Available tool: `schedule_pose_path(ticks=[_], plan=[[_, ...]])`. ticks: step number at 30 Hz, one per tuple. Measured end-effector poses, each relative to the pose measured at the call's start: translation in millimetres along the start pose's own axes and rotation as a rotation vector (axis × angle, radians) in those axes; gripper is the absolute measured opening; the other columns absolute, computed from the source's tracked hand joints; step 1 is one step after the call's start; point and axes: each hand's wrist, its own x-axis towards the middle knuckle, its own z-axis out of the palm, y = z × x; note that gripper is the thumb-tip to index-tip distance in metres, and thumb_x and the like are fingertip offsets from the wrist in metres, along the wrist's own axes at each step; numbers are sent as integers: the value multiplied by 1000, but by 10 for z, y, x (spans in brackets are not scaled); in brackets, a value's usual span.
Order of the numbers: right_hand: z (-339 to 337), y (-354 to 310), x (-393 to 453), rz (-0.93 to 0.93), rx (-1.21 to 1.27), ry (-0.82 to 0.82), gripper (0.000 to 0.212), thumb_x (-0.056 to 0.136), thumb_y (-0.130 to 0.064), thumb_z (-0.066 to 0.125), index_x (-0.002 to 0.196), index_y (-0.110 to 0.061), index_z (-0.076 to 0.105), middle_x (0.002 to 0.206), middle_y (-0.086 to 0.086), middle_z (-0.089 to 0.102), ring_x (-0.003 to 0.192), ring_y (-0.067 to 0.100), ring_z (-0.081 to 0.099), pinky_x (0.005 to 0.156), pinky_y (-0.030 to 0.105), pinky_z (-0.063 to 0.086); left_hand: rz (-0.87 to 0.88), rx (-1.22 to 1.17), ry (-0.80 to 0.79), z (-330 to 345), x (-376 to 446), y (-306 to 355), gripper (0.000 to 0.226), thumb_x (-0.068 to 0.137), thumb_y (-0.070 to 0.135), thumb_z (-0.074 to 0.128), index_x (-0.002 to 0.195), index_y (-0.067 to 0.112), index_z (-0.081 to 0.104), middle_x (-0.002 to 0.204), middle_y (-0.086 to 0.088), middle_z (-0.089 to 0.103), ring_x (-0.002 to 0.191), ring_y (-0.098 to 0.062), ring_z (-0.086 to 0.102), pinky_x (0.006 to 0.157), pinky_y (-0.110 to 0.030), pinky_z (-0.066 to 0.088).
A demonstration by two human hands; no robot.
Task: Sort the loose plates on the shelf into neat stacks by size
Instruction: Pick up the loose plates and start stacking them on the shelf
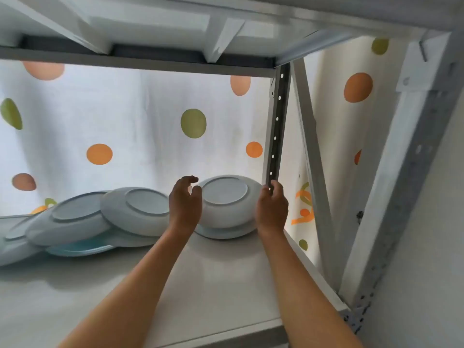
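Note:
An upside-down white plate (pixel 227 204) rests tilted on a flatter plate (pixel 221 233) at the back right of the white shelf (pixel 200 285). My left hand (pixel 185 204) is just left of it and my right hand (pixel 272 209) just right of it. Both have their fingers apart and curled toward its rim; whether they touch it I cannot tell. Further left, several upside-down white plates overlap in a loose row, the nearest one (pixel 136 209) leaning over another (pixel 72 219), with a light blue plate (pixel 80 248) underneath.
A perforated metal upright (pixel 276 126) stands right behind my right hand, and a diagonal brace (pixel 311 156) and front corner post (pixel 391 187) close the right side. The shelf above (pixel 140 31) hangs low. A dotted curtain (pixel 140 116) hangs behind the shelf.

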Motion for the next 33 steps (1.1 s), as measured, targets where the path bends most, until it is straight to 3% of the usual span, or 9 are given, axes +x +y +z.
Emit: schedule_pose_path(ticks=[4, 8, 13, 18, 21, 23, 25, 28, 33], plan=[[-6, 58, 100, 41, 53, -40, 45, 100, -32, 38, 142, -18, 44, 144, 6, 52, 131, 29, 46, 110, 44, 35, -126, -132, -59, -2, 67, -3, 23, 86, 21, 50, 105, 24, 63, 93, 5, 64, 82, -12, 57, 65, -24, 42], [45, 104, 61, 19, 14, -110, 46, 102, -31, 34, 147, -21, 37, 148, 5, 47, 135, 28, 43, 112, 44, 32, -184, -126, -103, 65, 95, -46, 27, 86, 27, 52, 111, 21, 60, 107, 2, 61, 81, 0, 51, 63, -20, 36], [59, 120, 63, 20, 9, -171, 49, 101, -27, 38, 149, -21, 33, 152, 4, 41, 139, 29, 39, 114, 44, 31, -207, -140, -112, 115, 59, -57, 38, 79, 38, 50, 109, 15, 56, 98, -3, 61, 78, -8, 53, 58, -26, 34], [25, 132, 33, -1, 2, -176, 53, 98, -21, 47, 149, -19, 32, 151, 5, 42, 137, 30, 41, 113, 46, 36, -263, -246, -33, 70, 71, -35, 24, 84, 28, 50, 99, 14, 61, 85, 7, 59, 82, -16, 54, 67, -28, 40], [-12, 119, 47, 12, 50, -139, 51, 97, -22, 51, 147, -19, 36, 148, 5, 46, 133, 30, 46, 110, 44, 41, -298, -351, 5, 11, 97, 56, 13, 86, 22, 49, 90, 23, 61, 88, 9, 59, 94, -20, 55, 84, -34, 43], [-39, 96, 42, 18, 109, -116, 50, 96, -21, 52, 145, -19, 39, 145, 6, 50, 130, 29, 49, 108, 43, 43, -283, -402, 21, -32, 95, 141, 13, 86, 19, 48, 87, 26, 60, 92, 9, 60, 95, -18, 55, 85, -32, 42], [-62, 61, 19, -8, 134, -100, 50, 95, -19, 53, 143, -20, 41, 142, 5, 53, 128, 27, 52, 106, 42, 44, -247, -448, 49, -69, 55, 219, 14, 85, 18, 50, 92, 25, 59, 97, 7, 59, 90, -13, 55, 79, -28, 42], [-86, -18, -35, -63, 172, -64, 50, 92, -14, 56, 140, -22, 45, 138, 3, 57, 125, 24, 55, 105, 43, 46, -204, -537, 102, -159, -28, 312, 32, 80, 21, 53, 112, 26, 57, 104, 9, 58, 90, -2, 54, 72, -22, 41], [-104, -104, -120, -184, 288, 20, 46, 91, -16, 59, 136, -21, 48, 134, 0, 59, 123, 20, 56, 104, 46, 47, -162, -712, 159, -367, -20, 404, 52, 79, 19, 55, 131, 20, 53, 130, 0, 56, 105, -8, 55, 79, -19, 43]])
